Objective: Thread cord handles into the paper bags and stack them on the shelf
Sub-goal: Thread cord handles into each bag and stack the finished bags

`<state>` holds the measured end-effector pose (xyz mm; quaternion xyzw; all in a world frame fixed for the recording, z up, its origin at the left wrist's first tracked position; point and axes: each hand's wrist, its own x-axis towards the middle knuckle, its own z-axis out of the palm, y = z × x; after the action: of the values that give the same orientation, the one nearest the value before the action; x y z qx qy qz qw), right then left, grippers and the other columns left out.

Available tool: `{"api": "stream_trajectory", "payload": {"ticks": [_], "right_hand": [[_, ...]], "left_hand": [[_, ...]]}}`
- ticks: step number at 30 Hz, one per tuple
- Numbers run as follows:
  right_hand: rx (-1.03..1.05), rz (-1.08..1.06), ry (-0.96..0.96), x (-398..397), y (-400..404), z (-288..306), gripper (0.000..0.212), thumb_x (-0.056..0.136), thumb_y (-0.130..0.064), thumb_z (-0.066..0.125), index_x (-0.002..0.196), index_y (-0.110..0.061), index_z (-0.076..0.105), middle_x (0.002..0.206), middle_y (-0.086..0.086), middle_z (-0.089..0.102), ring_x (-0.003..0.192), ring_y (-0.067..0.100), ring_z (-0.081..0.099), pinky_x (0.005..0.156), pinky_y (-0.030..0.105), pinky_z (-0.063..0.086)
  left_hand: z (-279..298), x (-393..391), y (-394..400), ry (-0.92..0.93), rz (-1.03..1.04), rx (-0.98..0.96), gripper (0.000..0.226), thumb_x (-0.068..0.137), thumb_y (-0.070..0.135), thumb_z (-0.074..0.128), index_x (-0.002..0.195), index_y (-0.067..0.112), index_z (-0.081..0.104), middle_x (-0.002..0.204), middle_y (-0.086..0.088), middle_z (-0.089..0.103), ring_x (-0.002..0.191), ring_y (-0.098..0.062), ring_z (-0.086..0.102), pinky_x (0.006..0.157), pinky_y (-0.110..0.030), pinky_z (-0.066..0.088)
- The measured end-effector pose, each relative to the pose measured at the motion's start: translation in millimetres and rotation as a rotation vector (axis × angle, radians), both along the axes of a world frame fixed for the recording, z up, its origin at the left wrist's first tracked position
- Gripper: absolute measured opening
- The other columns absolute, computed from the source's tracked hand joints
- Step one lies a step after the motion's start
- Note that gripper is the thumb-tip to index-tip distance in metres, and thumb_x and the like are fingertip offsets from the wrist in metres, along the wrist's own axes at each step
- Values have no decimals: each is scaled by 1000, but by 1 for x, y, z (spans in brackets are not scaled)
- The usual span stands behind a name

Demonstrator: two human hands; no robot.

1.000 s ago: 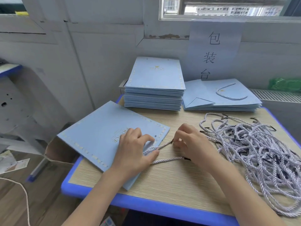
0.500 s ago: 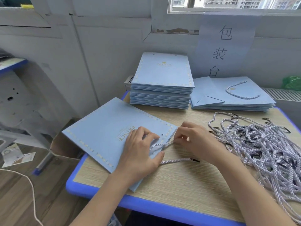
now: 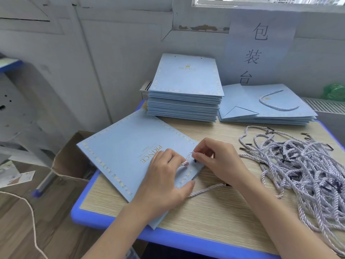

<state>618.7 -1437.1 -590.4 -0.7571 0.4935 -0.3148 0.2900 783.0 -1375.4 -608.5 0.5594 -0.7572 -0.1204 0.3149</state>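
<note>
Wood-top table (image 3: 214, 208), flat blue bag (image 3: 128, 152) at 9 o'clock under left hand (image 3: 164, 182) with fingers flat, right hand (image 3: 218, 161) pinched cord (image 3: 188, 157) at bag's hole.

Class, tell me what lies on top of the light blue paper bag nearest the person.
On the light blue paper bag rest the left hand and a twisted white cord pinched by the right hand. The hands hide part of the bag.

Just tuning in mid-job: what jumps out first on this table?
Both hands meet on a flat blue bag at the near left: the right hand pinches a cord at its hole, the left hand presses the bag down. A cord pile sprawls on the right; two bag stacks stand behind.
</note>
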Motion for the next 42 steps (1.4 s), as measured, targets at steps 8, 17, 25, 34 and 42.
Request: {"api": "stream_trajectory", "payload": {"ticks": [8,17,25,34,42], "right_hand": [[-76,-18,8,5,-3,-8,14,81,-16,70,75,-25,60,66,-12,64,60,8,53,66,27,46],[-159,24,43,3,-4,-10,12,80,-12,70,85,-21,64,71,-12,60,61,9,50,66,34,47],[-218,22,96,2,-9,-12,7,78,-19,72,76,-20,66,65,-21,51,59,-2,46,61,29,40],[-147,-62,-60,-12,-11,1,32,76,-36,48,74,-18,74,82,-12,51,69,0,48,67,20,37],[-314,-162,11,-7,-5,-8,9,78,-21,73,86,-18,71,73,-15,44,54,-3,39,56,24,33]], "left_hand": [[-1,1,1,57,8,17,33,71,45,60,90,18,58,96,8,53,96,-11,48,83,-8,30],[4,2,5,122,67,-19,26,68,41,68,71,16,60,79,8,56,78,-6,51,69,-10,35],[10,1,0,129,79,-116,33,69,46,57,55,16,59,59,6,54,55,-10,50,57,-22,37],[25,0,-18,232,145,-78,29,68,39,70,50,19,59,51,8,56,58,-7,52,55,-12,34],[37,-4,-29,369,193,-43,36,73,27,79,46,18,57,43,13,48,45,-2,44,51,-12,31]]}}
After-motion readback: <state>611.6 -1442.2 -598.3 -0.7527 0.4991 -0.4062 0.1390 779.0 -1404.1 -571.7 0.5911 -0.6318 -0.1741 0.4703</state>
